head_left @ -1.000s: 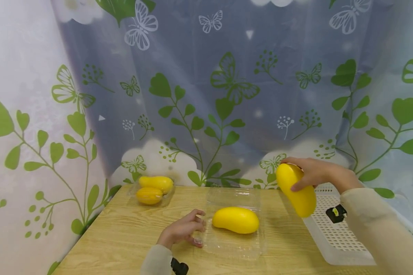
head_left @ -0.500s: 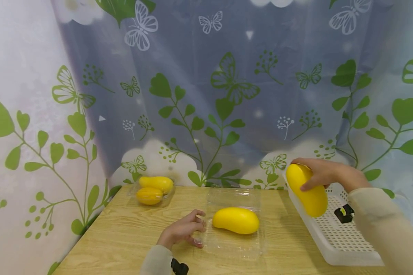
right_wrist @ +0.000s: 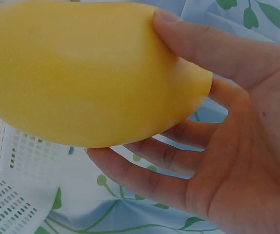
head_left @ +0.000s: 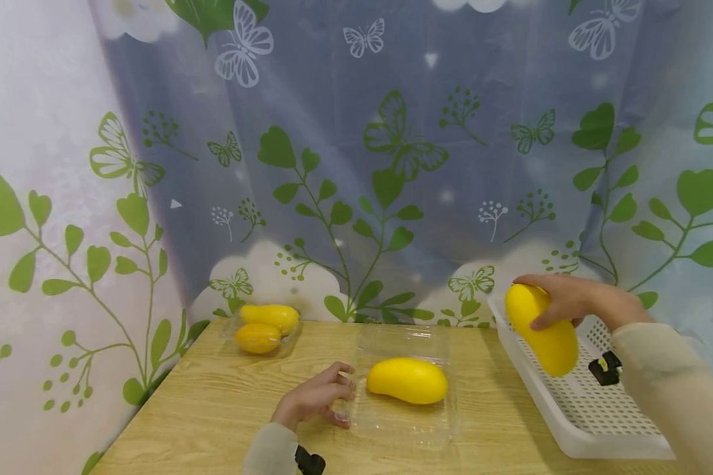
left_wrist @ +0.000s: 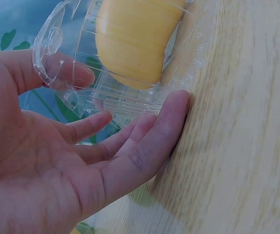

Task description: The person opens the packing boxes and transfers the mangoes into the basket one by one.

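My right hand [head_left: 570, 305] grips a large yellow mango [head_left: 543, 333] near its upper end, tilted in the air above the white slotted basket [head_left: 561, 435]. In the right wrist view, the thumb lies on one side of the mango and the fingers on the other. Another yellow mango [head_left: 407, 380] lies in an opened clear plastic clamshell box [head_left: 401, 429] on the table. At the box's left side, my left hand [head_left: 315, 397] rests with fingers loosely bent and spread, touching the edge. In the left wrist view its thumb tip [left_wrist: 84, 76] shows through the clear plastic.
At the back left of the wooden table [head_left: 214, 409] stands another clear plastic box [head_left: 228, 330] holding two yellow mangoes [head_left: 267, 318]. A patterned curtain [head_left: 333, 165] hangs directly behind the table. The basket takes up the table's right side.
My right hand has carried the mango rightward, from beside the basket's left rim to over its inside. The left hand and the box have stayed put.
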A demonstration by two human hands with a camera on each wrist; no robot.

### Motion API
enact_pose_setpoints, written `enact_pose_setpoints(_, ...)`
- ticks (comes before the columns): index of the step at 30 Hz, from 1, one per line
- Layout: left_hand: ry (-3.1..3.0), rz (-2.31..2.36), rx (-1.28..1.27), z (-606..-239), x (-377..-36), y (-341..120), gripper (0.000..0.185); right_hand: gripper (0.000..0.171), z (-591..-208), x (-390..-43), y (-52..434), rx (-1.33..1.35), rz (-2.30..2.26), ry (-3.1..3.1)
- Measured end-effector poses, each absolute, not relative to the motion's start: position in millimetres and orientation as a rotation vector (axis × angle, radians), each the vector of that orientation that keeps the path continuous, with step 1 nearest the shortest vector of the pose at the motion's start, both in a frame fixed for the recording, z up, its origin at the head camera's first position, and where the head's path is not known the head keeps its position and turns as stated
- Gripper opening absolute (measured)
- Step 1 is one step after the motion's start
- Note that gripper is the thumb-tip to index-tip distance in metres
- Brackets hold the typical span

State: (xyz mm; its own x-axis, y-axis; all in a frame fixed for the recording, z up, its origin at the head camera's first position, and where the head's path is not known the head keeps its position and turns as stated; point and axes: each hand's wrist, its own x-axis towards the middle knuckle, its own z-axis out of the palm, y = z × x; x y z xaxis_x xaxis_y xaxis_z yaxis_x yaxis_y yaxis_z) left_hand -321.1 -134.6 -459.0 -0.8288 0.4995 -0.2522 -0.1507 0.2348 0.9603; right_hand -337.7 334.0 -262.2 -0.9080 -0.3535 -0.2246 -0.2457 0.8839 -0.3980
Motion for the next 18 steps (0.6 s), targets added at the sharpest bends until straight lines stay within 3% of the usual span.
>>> enact_pose_setpoints(18, 2.001, 1.642, 0.320, -458, -320, -135, 0.061, 0.098, -270, -340, 359, -0.374, -0.506, 2.729)
